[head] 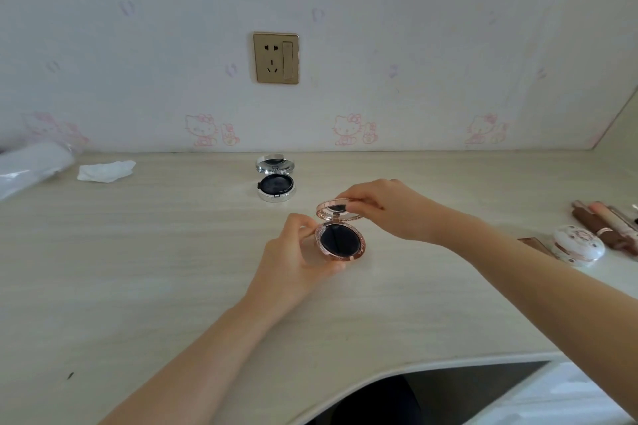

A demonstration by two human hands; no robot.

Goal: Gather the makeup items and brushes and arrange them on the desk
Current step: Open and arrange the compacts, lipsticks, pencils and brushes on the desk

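At my pale wooden desk (145, 286), I hold a rose-gold compact (340, 240) open at centre, just above the surface. My left hand (297, 255) cups its base from the left, fingers curled round the rim; my right hand (390, 210) pinches the raised lid (340, 210) from the right. A silver compact (275, 178) stands open just beyond, toward the wall; brushes (607, 222) lie well apart, far right, nearer my right hand.

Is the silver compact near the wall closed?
No: the silver compact stands on the desk with its mirrored lid raised, showing the dark insert in its base.
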